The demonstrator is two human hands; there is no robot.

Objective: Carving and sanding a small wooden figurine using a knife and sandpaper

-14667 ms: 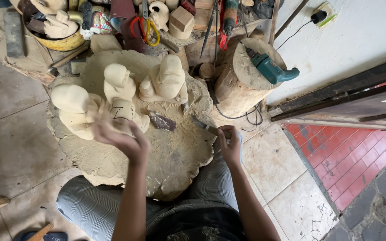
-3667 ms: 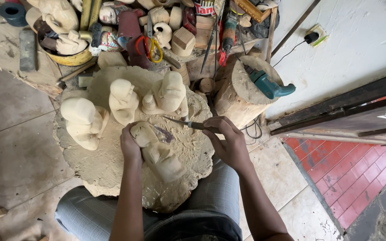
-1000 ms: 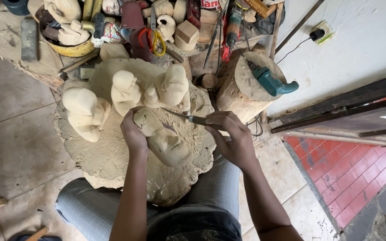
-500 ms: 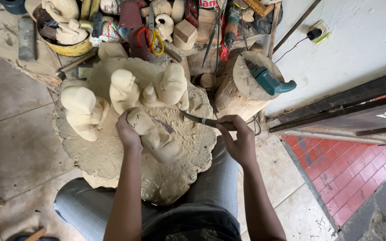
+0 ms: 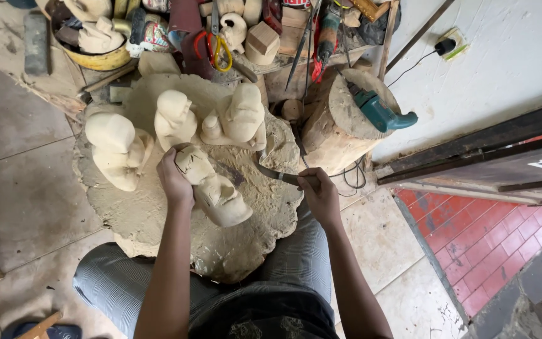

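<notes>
Clasping the pale wooden figure [image 5: 211,185], the left hand [image 5: 174,182] steadies it while the right hand [image 5: 318,194] grips a curved knife [image 5: 274,174] just beside.

soft, even daylight is filling the scene; shadows are staying faint; wide-angle distortion is bending the edges; focus is holding sharp.

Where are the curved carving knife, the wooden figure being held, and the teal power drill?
curved carving knife [image 5: 270,172], head view, blade.
wooden figure [image 5: 217,193], head view, body.
teal power drill [image 5: 381,113], head view, housing.
</notes>
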